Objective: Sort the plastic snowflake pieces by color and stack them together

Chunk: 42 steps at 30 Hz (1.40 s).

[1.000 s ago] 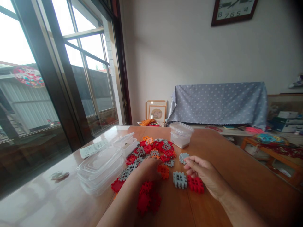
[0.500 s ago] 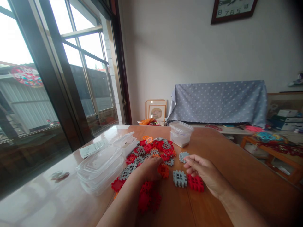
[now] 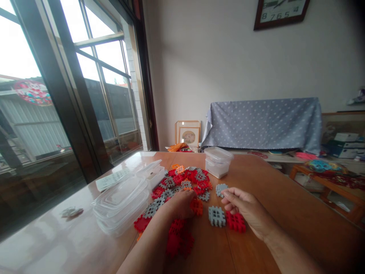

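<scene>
A: What's in frame, biggest first?

B: Pale wall (image 3: 185,68) across the back. Window (image 3: 111,95) at left, cropped by frame edge, sky blown out. Table (image 3: 273,198): brown wood, hard glare on the left side, near edge out of view.

A: Next size down?

B: Dotted blue-gray cloth (image 3: 265,125) draped over something wide; can't see what. Pile of toothed plastic pieces (image 3: 200,175), red/gray/orange, mid-table; the left forearm hides part of it, and the nearest reds are dark and blurry. Stack of clear lids and tubs (image 3: 121,201) left of it, count unclear. Clock (image 3: 281,11), top cut off, time unreadable.

A: Hands?

B: Right hand (image 3: 242,199), right of the pile: thumb and forefinger pinching a gray piece by its near edge, other fingers curled. Left hand (image 3: 182,201) over the pile, fingertips hidden, so can't tell its grip.

A: Small stuff?

B: Lidded clear box (image 3: 218,167) behind the pile, contents hazy. Red piece (image 3: 236,221) below the right hand, gray window piece (image 3: 216,216) just beside it. Smallest: that pinched gray piece (image 3: 221,189), partly behind the fingertips.
</scene>
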Tool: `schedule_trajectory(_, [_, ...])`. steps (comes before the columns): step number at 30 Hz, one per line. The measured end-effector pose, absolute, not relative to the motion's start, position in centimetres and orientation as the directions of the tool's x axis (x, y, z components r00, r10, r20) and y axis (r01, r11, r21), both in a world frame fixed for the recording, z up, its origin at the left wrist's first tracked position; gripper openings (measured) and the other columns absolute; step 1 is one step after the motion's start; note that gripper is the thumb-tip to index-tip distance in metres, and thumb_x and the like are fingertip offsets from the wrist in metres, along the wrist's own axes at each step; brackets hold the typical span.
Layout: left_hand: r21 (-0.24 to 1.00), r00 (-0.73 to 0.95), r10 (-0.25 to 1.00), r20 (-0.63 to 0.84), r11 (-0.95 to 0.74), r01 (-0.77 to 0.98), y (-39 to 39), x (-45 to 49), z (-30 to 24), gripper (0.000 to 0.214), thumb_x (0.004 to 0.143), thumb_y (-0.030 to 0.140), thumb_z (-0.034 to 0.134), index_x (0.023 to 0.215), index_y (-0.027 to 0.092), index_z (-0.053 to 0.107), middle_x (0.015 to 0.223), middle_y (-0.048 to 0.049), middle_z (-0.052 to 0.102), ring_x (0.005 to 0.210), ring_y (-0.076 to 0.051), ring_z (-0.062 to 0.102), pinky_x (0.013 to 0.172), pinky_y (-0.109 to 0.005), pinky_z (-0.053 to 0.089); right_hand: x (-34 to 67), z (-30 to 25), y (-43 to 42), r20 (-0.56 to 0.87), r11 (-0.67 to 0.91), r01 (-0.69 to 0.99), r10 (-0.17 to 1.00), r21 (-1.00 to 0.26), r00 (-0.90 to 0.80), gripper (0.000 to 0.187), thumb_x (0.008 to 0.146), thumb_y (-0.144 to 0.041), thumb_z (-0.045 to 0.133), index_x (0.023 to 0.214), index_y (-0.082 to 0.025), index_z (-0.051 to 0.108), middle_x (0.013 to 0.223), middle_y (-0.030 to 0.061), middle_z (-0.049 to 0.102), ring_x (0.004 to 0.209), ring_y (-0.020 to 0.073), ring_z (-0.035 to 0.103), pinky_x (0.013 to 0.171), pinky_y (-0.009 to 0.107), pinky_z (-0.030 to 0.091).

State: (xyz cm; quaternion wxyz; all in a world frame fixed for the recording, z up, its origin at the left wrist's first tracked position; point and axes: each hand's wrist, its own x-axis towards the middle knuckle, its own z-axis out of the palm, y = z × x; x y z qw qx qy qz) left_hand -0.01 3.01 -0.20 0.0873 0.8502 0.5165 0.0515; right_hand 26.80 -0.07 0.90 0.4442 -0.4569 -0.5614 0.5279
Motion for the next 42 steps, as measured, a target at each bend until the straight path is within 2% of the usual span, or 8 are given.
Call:
schedule_trajectory(11, [0.153,0.402,0.914,0.044,-0.404,0.902,2.7,1.0,-0.5,0.038,0.068,0.029,0.069,0.106,0.023,0.062,0.111,-0.0095,0.068,0.105,-0.031,0.06,0.094,-0.042,0.05,26.8,0.7,0.2,0.022,0.031,0.048,0.983,-0.998,-0.184,0.042,0.086,-0.059,0.067,0.098,-0.019,0.071,0.087,0.005,0.072,0.074,0.0158,0.061,0.066,0.028,0.044])
schedule_trajectory(19, [0.263,0.394,0.919,0.017,-0.384,0.885,3.0,0.4,-0.6,0.048,0.066,0.032,0.072,0.112,0.025,0.064,0.109,-0.0071,0.069,0.096,-0.028,0.064,0.083,-0.036,0.053,26.9,0.8,0.0,0.015,0.024,0.046,0.983,-0.999,-0.185,0.043,0.086,-0.06,0.067,0.097,-0.019,0.072,0.087,0.005,0.071,0.074,0.016,0.061,0.066,0.028,0.044])
schedule_trajectory(25, [0.365,0.419,0.907,0.04,-0.404,0.839,3.1,-0.5,-0.3,0.057,0.061,0.031,0.079,0.115,0.024,0.064,0.117,-0.0071,0.067,0.103,-0.028,0.063,0.089,-0.035,0.051,26.9,0.9,0.0,0.014,0.022,0.04,0.983,-0.999,-0.18,0.042,0.086,-0.06,0.067,0.097,-0.019,0.071,0.087,0.0042,0.071,0.074,0.0155,0.061,0.066,0.027,0.044])
schedule_trajectory(27, [0.4,0.374,0.923,0.089,-0.377,0.835,3.4,-1.3,0.1,0.05,0.067,0.027,0.072,0.116,0.023,0.063,0.116,-0.0061,0.067,0.1,-0.023,0.064,0.086,-0.03,0.051,27.0,0.9,0.1,0.016,0.022,0.035,0.985,-0.999,-0.171,0.041,0.086,-0.059,0.067,0.097,-0.02,0.071,0.086,0.0034,0.071,0.074,0.0152,0.06,0.066,0.027,0.044])
schedule_trajectory(29, [0.409,0.245,0.955,0.166,-0.293,0.864,3.8,-2.0,0.4,0.038,0.075,0.02,0.061,0.113,0.022,0.062,0.112,-0.0052,0.069,0.096,-0.02,0.064,0.083,-0.028,0.05,27.1,0.9,0.2,0.023,0.028,0.031,0.985,-0.999,-0.169,0.04,0.086,-0.059,0.067,0.096,-0.021,0.071,0.086,0.0028,0.07,0.074,0.015,0.06,0.067,0.027,0.044])
schedule_trajectory(33, [0.37,0.038,0.965,0.259,-0.135,0.919,4.3,-2.9,0.7,0.031,0.078,0.013,0.051,0.106,0.019,0.063,0.111,-0.0074,0.069,0.1,-0.022,0.062,0.087,-0.032,0.048,27.2,0.7,0.3,0.024,0.03,0.031,0.984,-0.999,-0.174,0.039,0.087,-0.059,0.066,0.096,-0.021,0.071,0.087,0.0028,0.07,0.075,0.015,0.059,0.067,0.027,0.044])
schedule_trajectory(39, [0.28,0.079,0.969,0.233,-0.145,0.949,3.9,-2.0,-0.3,0.042,0.078,0.025,0.063,0.12,0.028,0.064,0.129,-0.0064,0.066,0.122,-0.031,0.054,0.104,-0.044,0.041,27.2,0.4,0.5,0.026,0.034,0.043,0.984,-0.999,-0.176,0.043,0.086,-0.061,0.065,0.097,-0.02,0.072,0.089,0.0048,0.07,0.075,0.0165,0.059,0.067,0.028,0.044])
schedule_trajectory(42, [0.21,0.115,0.972,0.203,-0.158,0.965,3.9,-1.7,-0.9,0.049,0.079,0.034,0.066,0.128,0.031,0.06,0.133,-0.0062,0.065,0.126,-0.033,0.052,0.107,-0.047,0.038,27.2,0.3,0.5,0.032,0.039,0.038,0.985,-0.999,-0.17,0.043,0.086,-0.062,0.066,0.095,-0.02,0.073,0.088,0.0051,0.07,0.075,0.0166,0.059,0.067,0.029,0.045])
